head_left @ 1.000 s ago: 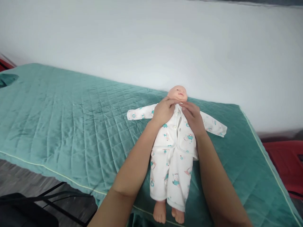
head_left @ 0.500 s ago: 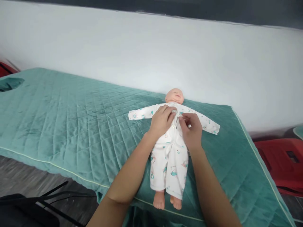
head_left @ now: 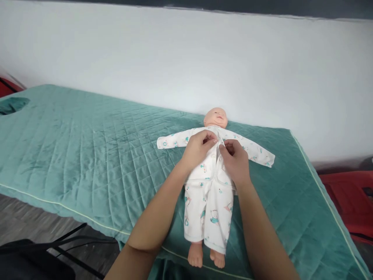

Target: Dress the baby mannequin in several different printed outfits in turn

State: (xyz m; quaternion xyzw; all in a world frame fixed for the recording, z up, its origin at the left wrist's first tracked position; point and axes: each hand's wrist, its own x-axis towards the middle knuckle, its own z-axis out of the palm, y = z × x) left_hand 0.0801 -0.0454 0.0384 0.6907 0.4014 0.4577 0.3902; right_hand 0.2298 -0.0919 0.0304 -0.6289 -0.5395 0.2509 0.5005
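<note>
On its back lies a baby doll (head_left: 216, 117), head toward the wall and bare feet toward me. It wears a white printed pajama top (head_left: 177, 139) with its sleeves spread wide, and matching pajama pants (head_left: 194, 212). My left hand (head_left: 199, 147) pinches the front edge of the top on the left of the chest opening. Just to its right, my right hand (head_left: 235, 157) pinches the opposite edge, thumb and fingers together. The fingers cover most of the fastening between them, so whether it is joined I cannot tell.
The doll rests on a bed with a green quilted cover (head_left: 96, 155), set against a white wall (head_left: 122, 58). A red plastic chair (head_left: 346, 202) stands at the right. A black object with thin bars (head_left: 35, 256) is at the lower left, above the dark floor.
My left fingers have curled from lying over the top into a pinch at its edge. My right hand stays close to the opening. The view has shifted slightly.
</note>
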